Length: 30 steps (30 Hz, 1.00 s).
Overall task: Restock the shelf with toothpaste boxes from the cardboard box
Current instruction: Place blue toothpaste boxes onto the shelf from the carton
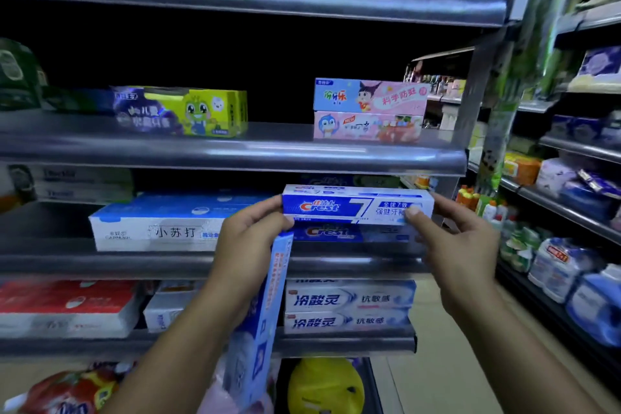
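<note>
Both grips are being closed on one Crest toothpaste box (356,205). The left grip (252,239) is being pinched round its left end, and the right grip (450,239) round its right end, thumb on the front face. That box is being held level, just above a second Crest box (349,233) lying on the middle shelf (168,262); whether the two touch cannot be told. A pale blue box (265,312) is also being clamped in the left grip, hanging tilted downward. A white-and-blue pack (158,228) is being carried just leftward on the same shelf. Blue-and-white boxes (349,301) are being displayed on the lower shelf (336,343), and pink boxes (369,111) on the upper shelf (235,158).
</note>
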Each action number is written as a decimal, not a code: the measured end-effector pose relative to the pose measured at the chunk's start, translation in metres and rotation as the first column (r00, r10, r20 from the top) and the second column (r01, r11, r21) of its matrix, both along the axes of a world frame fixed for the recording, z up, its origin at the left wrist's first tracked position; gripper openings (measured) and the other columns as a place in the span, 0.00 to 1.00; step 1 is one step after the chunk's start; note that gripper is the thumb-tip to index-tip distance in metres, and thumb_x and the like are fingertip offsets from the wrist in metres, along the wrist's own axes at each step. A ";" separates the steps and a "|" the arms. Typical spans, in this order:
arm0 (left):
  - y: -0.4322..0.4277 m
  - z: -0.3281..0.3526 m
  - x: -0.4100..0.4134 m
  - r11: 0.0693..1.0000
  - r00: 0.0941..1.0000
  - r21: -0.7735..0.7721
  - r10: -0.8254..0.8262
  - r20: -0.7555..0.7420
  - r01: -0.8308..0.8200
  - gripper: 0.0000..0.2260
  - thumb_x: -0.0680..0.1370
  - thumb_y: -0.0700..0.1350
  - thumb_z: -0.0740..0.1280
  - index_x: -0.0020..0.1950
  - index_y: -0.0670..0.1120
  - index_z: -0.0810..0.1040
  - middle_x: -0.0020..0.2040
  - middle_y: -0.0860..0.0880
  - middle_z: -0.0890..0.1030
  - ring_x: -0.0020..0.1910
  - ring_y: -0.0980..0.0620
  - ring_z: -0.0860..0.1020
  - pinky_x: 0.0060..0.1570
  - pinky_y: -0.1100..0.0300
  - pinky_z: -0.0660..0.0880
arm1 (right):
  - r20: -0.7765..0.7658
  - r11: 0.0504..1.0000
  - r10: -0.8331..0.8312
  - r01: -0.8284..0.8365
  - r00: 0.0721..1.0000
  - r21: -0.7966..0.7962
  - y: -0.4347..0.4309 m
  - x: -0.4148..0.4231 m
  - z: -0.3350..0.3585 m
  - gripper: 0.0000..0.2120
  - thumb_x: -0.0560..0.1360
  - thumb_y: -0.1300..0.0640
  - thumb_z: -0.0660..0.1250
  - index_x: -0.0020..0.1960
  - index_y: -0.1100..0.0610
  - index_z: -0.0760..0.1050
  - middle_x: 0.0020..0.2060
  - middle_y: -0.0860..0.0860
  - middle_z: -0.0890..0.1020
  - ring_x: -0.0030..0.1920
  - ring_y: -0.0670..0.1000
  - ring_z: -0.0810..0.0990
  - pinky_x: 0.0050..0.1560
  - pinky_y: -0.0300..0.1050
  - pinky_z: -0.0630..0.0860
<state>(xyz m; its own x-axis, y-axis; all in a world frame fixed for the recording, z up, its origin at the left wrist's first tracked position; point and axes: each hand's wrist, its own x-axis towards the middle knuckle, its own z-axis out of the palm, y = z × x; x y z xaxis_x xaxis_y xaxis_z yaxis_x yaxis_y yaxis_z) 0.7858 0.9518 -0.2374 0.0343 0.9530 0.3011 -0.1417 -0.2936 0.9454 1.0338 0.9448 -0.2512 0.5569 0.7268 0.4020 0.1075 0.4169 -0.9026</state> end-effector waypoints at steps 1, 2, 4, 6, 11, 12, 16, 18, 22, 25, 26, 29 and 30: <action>0.006 0.002 0.002 1.000 1.000 -0.017 -0.005 -0.010 0.005 0.13 0.75 0.41 0.67 0.52 0.55 0.88 0.49 0.49 0.88 0.46 0.52 0.87 0.38 0.67 0.78 | 0.016 1.000 -0.006 0.007 1.000 -0.013 0.008 0.003 0.002 0.16 0.72 0.57 0.79 0.59 0.48 0.84 0.51 0.48 0.87 0.49 0.52 0.85 0.49 0.52 0.82; 0.011 0.004 0.004 0.999 1.000 -0.038 -0.004 -0.014 0.004 0.13 0.76 0.40 0.66 0.50 0.55 0.88 0.48 0.48 0.88 0.45 0.52 0.87 0.37 0.67 0.78 | 0.030 1.000 -0.012 0.013 0.999 -0.025 0.014 0.006 0.005 0.15 0.73 0.57 0.78 0.57 0.47 0.83 0.51 0.47 0.87 0.46 0.50 0.85 0.46 0.50 0.82; 0.021 0.009 0.007 0.996 0.999 -0.087 0.012 -0.041 -0.015 0.11 0.75 0.43 0.67 0.49 0.54 0.88 0.47 0.47 0.88 0.44 0.48 0.87 0.39 0.62 0.78 | 0.079 0.998 -0.027 0.031 0.997 -0.054 0.028 0.010 0.009 0.17 0.73 0.56 0.78 0.61 0.50 0.82 0.51 0.47 0.86 0.36 0.48 0.82 0.38 0.46 0.78; 0.030 0.013 0.010 0.991 0.997 -0.124 0.034 -0.073 -0.043 0.10 0.70 0.48 0.68 0.48 0.50 0.86 0.45 0.44 0.88 0.43 0.44 0.86 0.42 0.56 0.76 | 0.130 0.995 -0.052 0.063 0.990 -0.082 0.041 0.014 0.012 0.16 0.74 0.54 0.77 0.61 0.54 0.82 0.49 0.48 0.86 0.30 0.47 0.79 0.33 0.43 0.75; 0.048 0.018 0.020 0.978 0.967 -0.136 0.128 -0.221 -0.161 0.11 0.73 0.48 0.69 0.31 0.48 0.78 0.31 0.47 0.82 0.31 0.49 0.80 0.39 0.55 0.71 | 0.204 0.966 0.019 0.035 0.979 -0.257 0.060 0.021 0.009 0.10 0.76 0.53 0.72 0.57 0.52 0.82 0.45 0.50 0.86 0.36 0.53 0.79 0.41 0.50 0.74; 0.050 0.017 0.023 0.973 0.955 -0.151 0.131 -0.265 -0.175 0.11 0.75 0.47 0.69 0.32 0.49 0.77 0.29 0.48 0.81 0.27 0.52 0.79 0.37 0.56 0.70 | 0.237 0.953 0.051 0.024 0.970 -0.303 0.061 0.021 0.007 0.09 0.77 0.53 0.71 0.56 0.51 0.82 0.44 0.50 0.86 0.38 0.54 0.80 0.41 0.50 0.74; 0.049 0.013 0.027 0.964 0.912 -0.162 0.136 -0.386 -0.212 0.08 0.76 0.50 0.66 0.40 0.48 0.77 0.30 0.51 0.83 0.28 0.54 0.81 0.37 0.57 0.70 | 0.289 0.933 0.118 -0.006 0.950 -0.359 0.057 0.024 0.004 0.13 0.78 0.54 0.69 0.62 0.49 0.81 0.49 0.47 0.86 0.40 0.52 0.81 0.40 0.48 0.74; 0.046 0.014 0.026 0.964 0.926 -0.150 0.157 -0.344 -0.219 0.07 0.76 0.49 0.66 0.41 0.47 0.76 0.29 0.52 0.82 0.28 0.56 0.81 0.37 0.58 0.70 | 0.275 0.933 0.101 0.006 0.956 -0.361 0.051 0.024 0.005 0.23 0.78 0.54 0.70 0.72 0.50 0.74 0.61 0.48 0.83 0.45 0.51 0.80 0.47 0.51 0.78; 0.035 0.013 0.023 0.958 0.961 -0.113 0.253 -0.112 -0.265 0.07 0.78 0.47 0.66 0.41 0.46 0.75 0.28 0.52 0.79 0.27 0.56 0.78 0.37 0.57 0.71 | 0.310 0.980 -0.057 0.112 0.949 -0.163 0.013 0.012 -0.001 0.20 0.77 0.55 0.72 0.69 0.49 0.76 0.63 0.44 0.81 0.58 0.46 0.79 0.63 0.51 0.75; 0.026 0.018 0.020 0.940 0.954 -0.194 0.296 0.044 -0.282 0.06 0.77 0.46 0.67 0.44 0.44 0.78 0.26 0.51 0.74 0.25 0.54 0.72 0.34 0.58 0.68 | 0.227 0.980 0.176 -0.147 0.958 -0.136 -0.028 -0.016 -0.019 0.09 0.74 0.54 0.76 0.53 0.46 0.83 0.44 0.43 0.85 0.44 0.49 0.83 0.40 0.45 0.79; 0.024 0.020 0.020 0.933 0.949 -0.236 0.300 0.096 -0.271 0.06 0.76 0.46 0.66 0.44 0.44 0.78 0.26 0.51 0.72 0.25 0.53 0.70 0.33 0.59 0.67 | 0.206 0.948 0.302 -0.271 0.931 -0.165 -0.041 -0.027 -0.027 0.08 0.73 0.51 0.77 0.52 0.46 0.83 0.43 0.45 0.85 0.40 0.50 0.83 0.36 0.43 0.78; 0.014 0.024 0.021 0.920 0.929 -0.342 0.280 0.240 -0.189 0.07 0.77 0.47 0.64 0.42 0.45 0.71 0.25 0.50 0.69 0.23 0.53 0.68 0.28 0.62 0.67 | 0.215 0.833 0.531 -0.459 0.819 -0.308 -0.062 -0.059 -0.049 0.20 0.68 0.42 0.78 0.58 0.42 0.80 0.46 0.44 0.84 0.41 0.46 0.82 0.42 0.45 0.80; 0.011 0.023 0.022 0.918 0.924 -0.365 0.267 0.273 -0.158 0.10 0.78 0.48 0.64 0.40 0.45 0.68 0.23 0.51 0.68 0.20 0.54 0.68 0.25 0.64 0.67 | 0.250 0.815 0.560 -0.471 0.790 -0.339 -0.065 -0.067 -0.054 0.22 0.69 0.42 0.79 0.60 0.40 0.79 0.47 0.41 0.83 0.43 0.45 0.82 0.44 0.43 0.80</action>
